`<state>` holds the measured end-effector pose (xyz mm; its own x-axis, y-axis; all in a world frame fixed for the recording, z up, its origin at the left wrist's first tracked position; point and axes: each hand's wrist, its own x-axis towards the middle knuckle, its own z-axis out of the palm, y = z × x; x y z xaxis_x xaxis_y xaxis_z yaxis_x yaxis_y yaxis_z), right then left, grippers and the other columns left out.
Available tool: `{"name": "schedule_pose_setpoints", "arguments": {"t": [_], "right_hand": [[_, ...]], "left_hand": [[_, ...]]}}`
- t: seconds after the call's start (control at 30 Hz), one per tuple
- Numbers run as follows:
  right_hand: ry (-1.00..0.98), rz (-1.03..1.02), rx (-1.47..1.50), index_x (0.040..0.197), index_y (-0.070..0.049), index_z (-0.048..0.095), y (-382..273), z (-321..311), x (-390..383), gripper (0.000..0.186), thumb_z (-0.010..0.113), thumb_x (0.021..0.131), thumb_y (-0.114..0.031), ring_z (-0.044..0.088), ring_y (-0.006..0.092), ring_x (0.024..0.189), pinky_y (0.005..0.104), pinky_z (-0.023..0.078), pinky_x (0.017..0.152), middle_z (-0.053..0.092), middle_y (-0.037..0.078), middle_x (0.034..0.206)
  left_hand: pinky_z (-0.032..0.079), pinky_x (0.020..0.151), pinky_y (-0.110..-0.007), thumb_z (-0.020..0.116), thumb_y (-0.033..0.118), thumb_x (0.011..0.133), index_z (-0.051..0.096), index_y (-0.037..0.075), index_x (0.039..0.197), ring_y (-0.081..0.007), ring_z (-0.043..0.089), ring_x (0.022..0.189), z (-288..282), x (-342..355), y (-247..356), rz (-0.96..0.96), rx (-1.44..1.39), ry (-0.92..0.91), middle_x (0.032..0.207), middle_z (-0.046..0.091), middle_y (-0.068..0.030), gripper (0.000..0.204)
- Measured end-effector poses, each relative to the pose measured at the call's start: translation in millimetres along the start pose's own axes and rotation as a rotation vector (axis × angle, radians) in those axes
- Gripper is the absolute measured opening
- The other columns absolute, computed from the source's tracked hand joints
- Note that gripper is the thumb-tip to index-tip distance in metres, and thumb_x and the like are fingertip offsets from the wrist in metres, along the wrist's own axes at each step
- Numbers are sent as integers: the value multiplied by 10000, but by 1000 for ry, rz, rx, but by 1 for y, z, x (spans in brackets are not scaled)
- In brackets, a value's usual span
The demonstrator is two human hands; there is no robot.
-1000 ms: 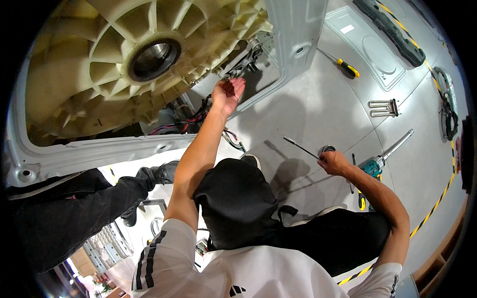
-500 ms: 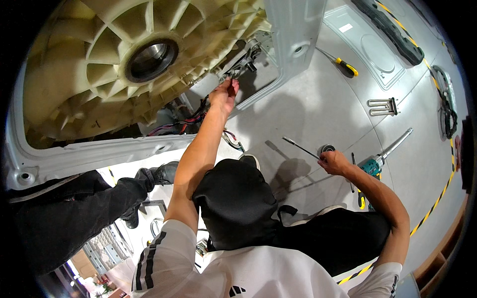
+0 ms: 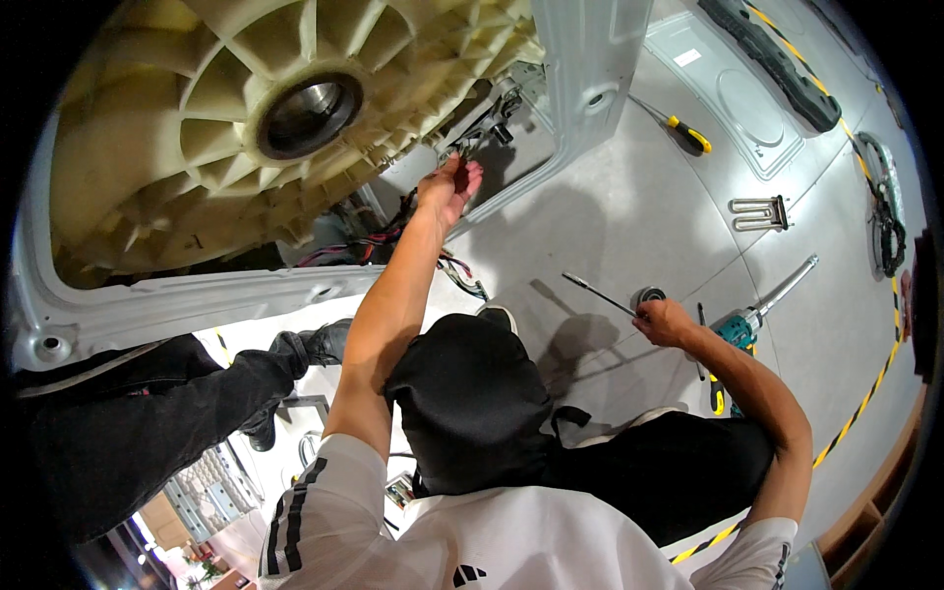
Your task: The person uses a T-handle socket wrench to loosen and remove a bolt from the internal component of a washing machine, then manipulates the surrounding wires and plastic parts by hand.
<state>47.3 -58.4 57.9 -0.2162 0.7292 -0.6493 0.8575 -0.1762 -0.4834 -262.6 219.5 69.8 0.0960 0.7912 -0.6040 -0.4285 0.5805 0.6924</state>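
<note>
At the lower edge of an opened washing machine's cream ribbed tub point(image 3: 216, 157), my left hand point(image 3: 447, 189) reaches up to a dark metal bracket part point(image 3: 492, 123). Its thumb and forefinger are pinched together there, the other fingers loosely curled; whatever sits between the fingertips is too small to make out. My right hand point(image 3: 665, 324) is closed round a long thin-shafted driver point(image 3: 598, 294), its metal tip pointing away to the upper left over the floor. The driver's handle is hidden in my fist. Coloured wires point(image 3: 369, 246) hang below the tub, beside my left forearm.
On the grey floor lie a yellow-black screwdriver point(image 3: 688, 135), a heating element point(image 3: 758, 213), a teal power ratchet point(image 3: 737, 330), a small round item point(image 3: 649, 293) by my right hand and a metal panel point(image 3: 733, 98). Another person's dark-clad leg point(image 3: 157, 423) stretches in from the left.
The fingers of my left hand have shifted and loosened slightly at the same spot. My right hand still holds the driver, nearly unmoved. The view has shifted a little.
</note>
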Motion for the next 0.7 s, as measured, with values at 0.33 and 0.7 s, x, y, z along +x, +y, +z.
{"name": "schedule_pose_setpoints", "arguments": {"t": [0.33, 0.7], "right_hand": [[57, -49, -2, 835, -60, 595, 5, 5, -1, 221, 542, 799, -271, 578, 380, 767, 458, 463, 680, 607, 180, 798], [32, -21, -20, 857, -65, 597, 1, 0, -3, 229, 534, 803, -279, 580, 375, 774, 450, 466, 683, 611, 177, 809]], "left_hand": [[534, 659, -336, 564, 87, 839, 519, -57, 922, -258, 608, 744, -4, 2, -2, 62, -151, -14, 853, 599, -178, 172], [504, 679, -326, 462, 131, 900, 518, -32, 914, -223, 565, 711, 10, -8, 0, 31, 7, 32, 828, 577, -125, 173]]}}
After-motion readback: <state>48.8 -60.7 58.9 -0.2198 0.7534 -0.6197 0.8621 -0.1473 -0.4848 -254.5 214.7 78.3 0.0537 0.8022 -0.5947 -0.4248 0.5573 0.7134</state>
